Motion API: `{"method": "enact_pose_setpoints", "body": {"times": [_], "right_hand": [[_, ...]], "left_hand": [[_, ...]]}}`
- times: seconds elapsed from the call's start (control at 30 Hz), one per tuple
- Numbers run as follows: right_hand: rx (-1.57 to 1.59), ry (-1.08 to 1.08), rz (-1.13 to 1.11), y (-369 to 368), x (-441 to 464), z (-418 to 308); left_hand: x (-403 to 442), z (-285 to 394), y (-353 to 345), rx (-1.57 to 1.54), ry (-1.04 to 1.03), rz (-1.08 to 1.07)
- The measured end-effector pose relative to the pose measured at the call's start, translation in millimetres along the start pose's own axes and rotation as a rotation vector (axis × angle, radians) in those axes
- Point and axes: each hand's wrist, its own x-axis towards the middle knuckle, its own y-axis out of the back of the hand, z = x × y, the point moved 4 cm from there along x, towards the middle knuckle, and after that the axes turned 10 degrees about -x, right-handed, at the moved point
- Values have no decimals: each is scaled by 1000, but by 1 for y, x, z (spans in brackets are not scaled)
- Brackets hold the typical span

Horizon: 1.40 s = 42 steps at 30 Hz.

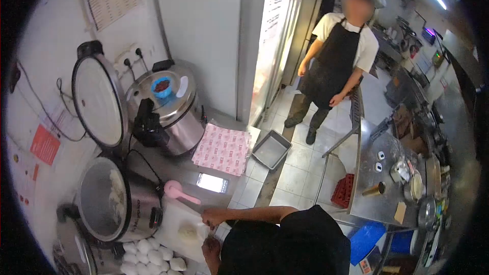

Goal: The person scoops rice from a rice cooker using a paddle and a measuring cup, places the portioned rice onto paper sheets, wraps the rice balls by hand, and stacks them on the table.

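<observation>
A pale, rounded lump (189,232) lies on a white sheet or board (170,217) at the counter's edge. My left hand (213,217) is closed just above and to the right of it, near the sheet's edge. Below it, my right hand (211,249) is also curled at the same edge. What the fingers of either hand hold is too small to make out. A pink scoop (178,191) rests beside the sheet, next to an open cooker (104,201) with white remnants inside. Several white rounded pieces (150,257) are piled below.
Behind stand a closed cooker (173,117) with a blue bowl (161,86) on its lid, pink printed paper (221,149) and a lit phone (212,183). A metal tray (272,149) sits past the counter. A person in a black apron (333,63) stands in the aisle.
</observation>
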Motion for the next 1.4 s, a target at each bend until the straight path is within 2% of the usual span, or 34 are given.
{"method": "enact_pose_setpoints", "body": {"times": [0.07, 0.1, 0.13, 0.17, 0.23, 0.27, 0.33, 0.43, 0.53, 0.63, 0.73, 0.8, 0.83, 0.87, 0.9, 0.93, 0.97, 1.0, 1.03, 1.07, 1.1, 1.13, 1.17, 1.2, 1.23, 1.4], "right_hand": [[44, 13, -26, -5, 3, 10], [5, 21, -46, 3, 2, 2], [-45, 43, -59, 16, -3, -27], [-59, 19, -23, 21, -3, -34], [-87, -25, 50, 28, 2, -36], [-133, 80, 116, 30, 5, -40], [-223, 293, 245, 19, 14, -45], [-163, 228, 161, -40, 28, -23], [-404, 154, 249, -40, 29, -39], [-320, 109, -272, -28, 41, -38], [-331, 256, 107, -49, 40, -25], [-417, 278, 505, -62, 35, -15], [-377, 254, 516, -61, 33, -18], [-335, 229, 529, -60, 31, -20], [-208, 185, 338, -42, 31, -26], [-65, 162, 122, -20, 32, -45], [-219, -69, -184, -4, 36, -54], [-121, -26, -270, 2, 38, -54], [-18, 23, -371, -11, 36, -44], [-51, 9, -341, -7, 26, -45], [-85, -5, -311, -1, 16, -47], [-134, -163, -509, 11, 20, -58], [-144, -34, -239, 1, 11, -53], [-71, 32, -141, -1, 9, -51], [-34, 61, -176, 2, 5, -57], [2, 36, -262, 21, 29, -76]], "left_hand": [[10, -39, -7, 413, -174, 22], [13, -29, -6, 351, -46, 5], [0, 22, -2, 296, 70, 0], [0, 38, -3, 231, 200, -17], [7, -1, -3, -87, 220, -75], [10, -23, -2, -244, 234, -103], [20, -27, -2, -178, 206, -120], [22, -29, -3, 9, 186, -110], [24, -35, -6, 201, 142, -79], [27, -57, -4, 369, 83, -34], [24, -79, -8, 570, 25, 29], [22, -95, -11, 701, 44, 45], [24, -98, -14, 742, 99, 26], [28, -106, -14, 711, 241, -50], [29, -110, -13, 688, 385, -126], [25, -107, -13, 528, 354, -78], [19, -108, -13, 368, 320, -37], [6, -64, -7, 212, 175, 37], [5, -49, -12, 359, 176, 29], [4, -34, -18, 505, 177, 20], [-12, -57, -25, 287, 152, 32], [-9, -4, -17, 379, 203, 53], [-19, -12, -24, 79, 238, 188], [-27, -20, -31, -268, 228, 343], [-35, -29, -38, -569, 181, 495], [-31, -34, -36, -1002, 328, 640]]}}
